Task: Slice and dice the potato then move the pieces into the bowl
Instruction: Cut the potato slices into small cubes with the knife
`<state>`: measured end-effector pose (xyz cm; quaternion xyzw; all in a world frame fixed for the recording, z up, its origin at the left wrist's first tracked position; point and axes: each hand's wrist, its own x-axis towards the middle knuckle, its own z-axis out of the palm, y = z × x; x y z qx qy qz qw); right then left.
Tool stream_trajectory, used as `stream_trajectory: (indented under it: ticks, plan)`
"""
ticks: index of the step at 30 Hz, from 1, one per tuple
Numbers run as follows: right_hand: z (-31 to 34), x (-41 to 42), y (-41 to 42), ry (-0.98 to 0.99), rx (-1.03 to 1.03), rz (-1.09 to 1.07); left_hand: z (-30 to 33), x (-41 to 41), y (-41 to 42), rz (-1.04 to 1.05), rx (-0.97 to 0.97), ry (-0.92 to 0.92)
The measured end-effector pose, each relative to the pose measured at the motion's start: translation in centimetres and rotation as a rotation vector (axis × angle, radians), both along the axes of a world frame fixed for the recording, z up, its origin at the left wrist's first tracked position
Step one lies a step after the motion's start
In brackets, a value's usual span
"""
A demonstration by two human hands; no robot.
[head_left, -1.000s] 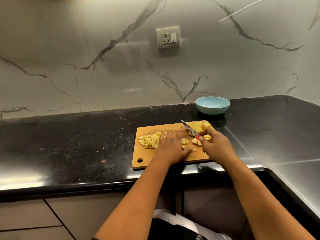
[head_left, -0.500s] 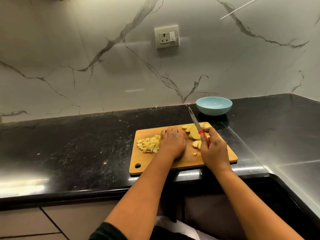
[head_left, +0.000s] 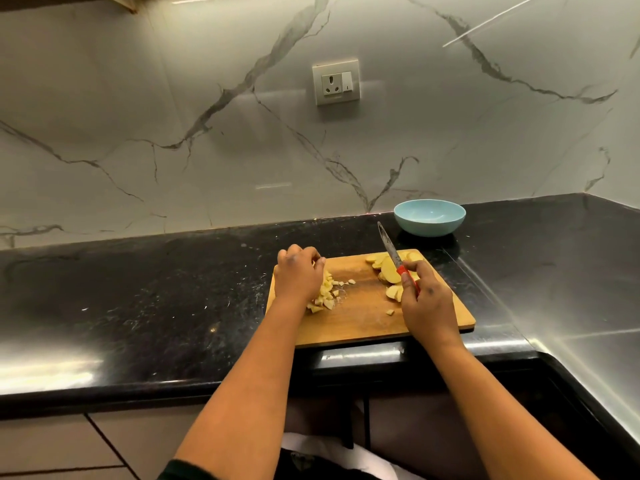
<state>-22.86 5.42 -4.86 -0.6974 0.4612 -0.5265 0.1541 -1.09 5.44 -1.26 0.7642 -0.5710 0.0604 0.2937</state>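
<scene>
Leftward now, left hand [head_left: 298, 277] rests on black counter's [head_left: 145, 306] cutting board [head_left: 363, 317].

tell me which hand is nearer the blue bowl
Right. The right hand holds the knife just in front of the blue bowl; the left hand is farther left, over the diced pile.

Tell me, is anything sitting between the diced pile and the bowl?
Partly. The bowl stands behind the board's far right corner; from the dice at the left, the slices and the raised knife lie across that path.
</scene>
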Motion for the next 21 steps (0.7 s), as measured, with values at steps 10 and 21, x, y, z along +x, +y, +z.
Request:
stream_trajectory:
  ticks: [10,21]
  plan:
    - [0.1,-0.6,-0.2,-0.197,0.063,-0.059,1.6,-1.1,0.7,0.116,0.055,-0.002]
    - [0.3,-0.8,-0.3,-0.297,0.084,-0.026,0.5,-6.7,-1.0,-0.219,0.140,-0.015]
